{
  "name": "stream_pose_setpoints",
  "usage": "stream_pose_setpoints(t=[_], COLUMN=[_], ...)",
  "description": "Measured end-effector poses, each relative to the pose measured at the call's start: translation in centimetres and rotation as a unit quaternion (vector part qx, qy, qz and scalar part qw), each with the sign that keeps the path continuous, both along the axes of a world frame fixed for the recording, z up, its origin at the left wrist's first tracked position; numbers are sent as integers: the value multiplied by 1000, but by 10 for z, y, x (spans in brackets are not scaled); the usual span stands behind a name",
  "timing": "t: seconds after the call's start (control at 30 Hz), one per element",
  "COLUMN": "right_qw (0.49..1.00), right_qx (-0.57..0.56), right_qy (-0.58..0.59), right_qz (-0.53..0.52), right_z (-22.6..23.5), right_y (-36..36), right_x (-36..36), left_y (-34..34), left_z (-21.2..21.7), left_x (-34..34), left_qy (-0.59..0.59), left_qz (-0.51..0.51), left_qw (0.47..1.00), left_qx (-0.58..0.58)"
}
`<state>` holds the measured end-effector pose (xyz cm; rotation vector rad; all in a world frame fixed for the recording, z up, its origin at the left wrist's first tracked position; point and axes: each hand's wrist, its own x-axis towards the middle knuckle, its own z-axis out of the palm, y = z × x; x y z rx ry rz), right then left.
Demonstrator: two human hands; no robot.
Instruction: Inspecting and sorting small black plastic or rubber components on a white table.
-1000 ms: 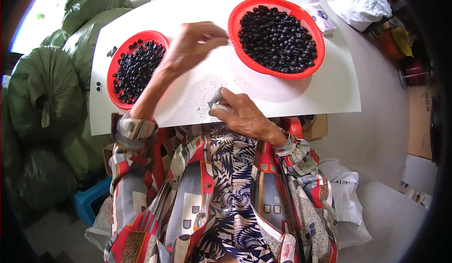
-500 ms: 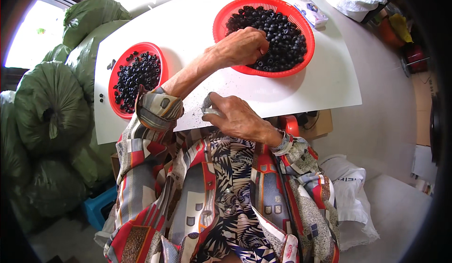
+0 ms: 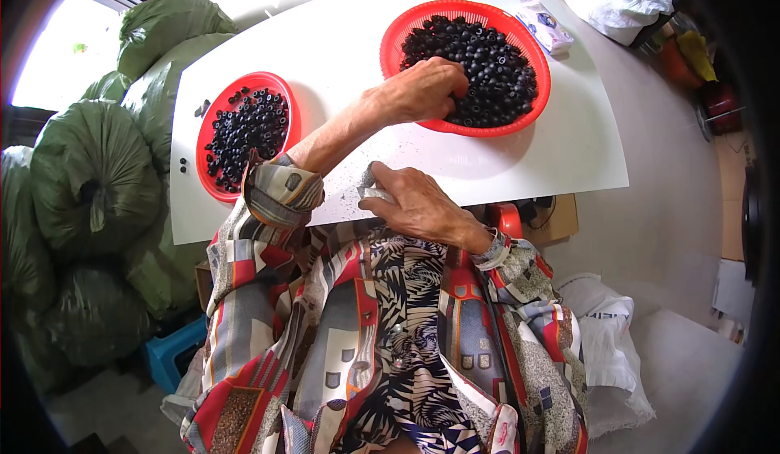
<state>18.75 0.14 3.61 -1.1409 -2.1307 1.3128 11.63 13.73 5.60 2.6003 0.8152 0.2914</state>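
Note:
My left hand (image 3: 426, 88) reaches across to the big red basket (image 3: 396, 28), its fingers curled down at the near-left side of the heap. Small round black plastic pieces (image 3: 496, 72), some with a pale ring showing, fill that basket. What the fingertips hold, if anything, is hidden. Close to the table's near edge, my right hand (image 3: 426, 206) is closed, thumb and forefinger together. Something grey and silvery (image 3: 370, 182) shows at its fingertips; I cannot tell whether it is a wrapping or a held piece. More black pieces (image 3: 252, 125) lie in a smaller red basket (image 3: 296, 117) on the left.
On the white table (image 3: 561, 157) lie a few loose black pieces (image 3: 183, 165), dark crumbs and a soft white-purple packet (image 3: 544, 23). Full green sacks (image 3: 93, 178) are piled at left, by a blue stool (image 3: 175, 355). A white sack (image 3: 601, 324) stands at lower right.
The whole view has shifted slightly. My left hand stays at the big basket, its fingers a little lower into the pieces. My right hand keeps its closed pose.

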Motion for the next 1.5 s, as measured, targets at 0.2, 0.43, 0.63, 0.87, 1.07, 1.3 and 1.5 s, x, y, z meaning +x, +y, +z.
stream_pose_setpoints(t=[0.2,0.43,0.63,0.87,1.07,1.3,1.5], right_qw=[1000,999,999,998,989,981,980], right_qx=[12,33,48,37,17,-19,-27], right_qy=[-3,7,13,47,82,132,121], right_qz=[-5,-11,-18,-24,-121,-141,-156], right_z=[1,0,-5,-17,-18,-17,-31], right_y=[-1,-5,-4,3,3,5,10], right_x=[1,-1,-3,-7,-8,-11,-9], left_y=[0,-1,-34,-92,-117,-125,-123], left_z=[-2,0,33,19,-7,-31,-52], left_x=[0,-5,-37,-88,-113,-123,-126], left_qy=[-32,-122,-297,-530,-586,-636,-660], left_qz=[-2,45,158,190,200,175,121], left_qw=[999,991,920,740,655,562,484], left_qx=[-18,-17,-199,-369,-434,-498,-562])
